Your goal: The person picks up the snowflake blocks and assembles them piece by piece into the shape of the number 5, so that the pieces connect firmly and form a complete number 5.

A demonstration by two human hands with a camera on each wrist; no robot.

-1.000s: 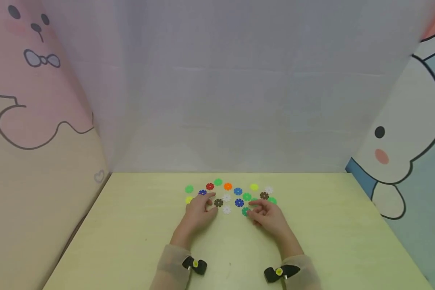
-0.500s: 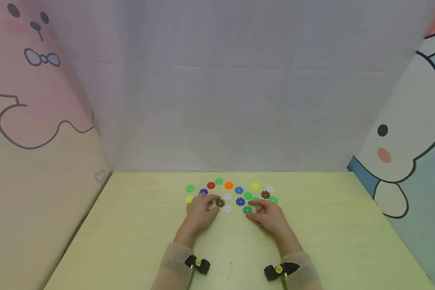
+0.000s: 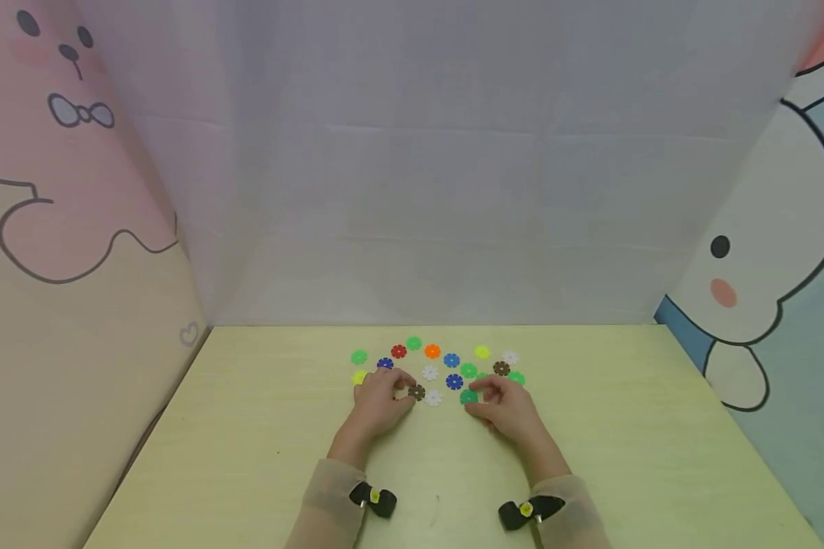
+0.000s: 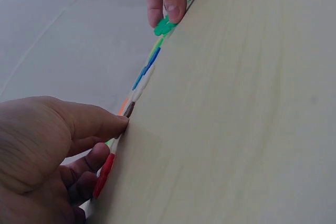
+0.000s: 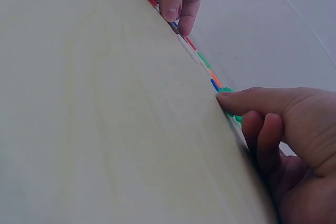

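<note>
"Since the discs are thin, how does each hand keep hold of one?"

"By the fingertips. The left hand (image 3: 379, 401), left of centre in the lower half of the head view, pinches the brown disc (image 3: 416, 393) between thumb and forefinger. The right hand (image 3: 510, 407), right of centre, pinches the green disc (image 3: 468, 397) likewise."

"Is the green disc flat?"

"No. Near the top of the left wrist view it is tilted, face showing. Whether it is clear of the table (image 3: 247, 457), I cannot tell."

"Why the rim hold?"

"In my judgement, so thin a piece offers little else to grip, and the hold leaves its face and much of its notched edge free."

"And the nearest loose pieces?"

"The white disc (image 3: 433, 398) lies just right of the brown disc; contact is unconfirmed. The blue disc (image 3: 454, 381) lies higher and further right, between the hands. The red disc (image 3: 399, 351) and orange disc (image 3: 432, 351) lie higher in the frame."

"Reason for the spread?"

"Probably access: spaced out, each can be picked singly."
</note>
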